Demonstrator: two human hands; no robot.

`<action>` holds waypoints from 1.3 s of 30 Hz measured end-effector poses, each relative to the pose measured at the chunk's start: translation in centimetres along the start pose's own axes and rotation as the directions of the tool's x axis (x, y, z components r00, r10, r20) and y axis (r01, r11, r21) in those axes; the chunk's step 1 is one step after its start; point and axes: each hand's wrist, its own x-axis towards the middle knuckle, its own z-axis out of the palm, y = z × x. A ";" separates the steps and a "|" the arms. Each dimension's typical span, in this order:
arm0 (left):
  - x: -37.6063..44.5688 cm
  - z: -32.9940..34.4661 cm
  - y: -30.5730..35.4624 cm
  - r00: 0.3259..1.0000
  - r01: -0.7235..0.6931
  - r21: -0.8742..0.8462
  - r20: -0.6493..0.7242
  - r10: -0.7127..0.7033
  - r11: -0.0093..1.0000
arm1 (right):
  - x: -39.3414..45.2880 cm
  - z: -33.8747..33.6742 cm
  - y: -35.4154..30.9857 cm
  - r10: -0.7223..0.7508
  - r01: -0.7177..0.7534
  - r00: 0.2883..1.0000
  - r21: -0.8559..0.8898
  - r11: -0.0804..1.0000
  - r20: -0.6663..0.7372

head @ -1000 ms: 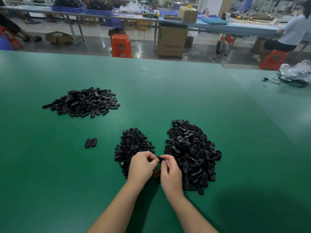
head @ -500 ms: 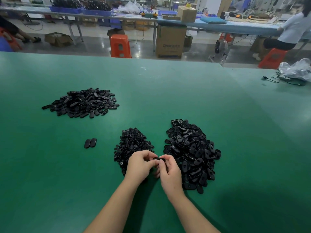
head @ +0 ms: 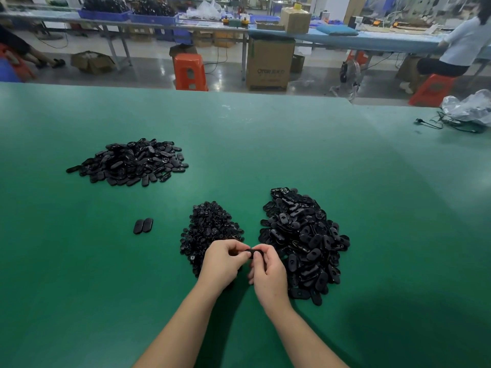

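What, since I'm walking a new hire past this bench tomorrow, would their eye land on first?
Probably the black heaps on the green table: an oval-shell pile near right, a small-parts pile just left of it, a flatter pile far left. Then the left hand and right hand, meeting before the two near piles and pinching one small black piece between them.
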 end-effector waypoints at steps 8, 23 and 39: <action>-0.3 0.4 0.4 0.999 0.017 0.048 -0.034 -0.016 0.999 | 0.0 0.0 -0.1 0.013 -0.014 1.000 -0.074 0.997 -0.014; -0.8 1.1 1.4 0.995 -0.069 0.233 -0.052 0.083 0.970 | -0.2 -0.1 -0.7 0.040 -0.042 0.997 -0.038 0.998 -0.064; -1.2 0.3 -0.3 0.961 -0.270 0.299 0.025 0.276 0.915 | -0.2 0.0 -0.6 -0.002 -0.002 0.999 -0.078 0.997 -0.045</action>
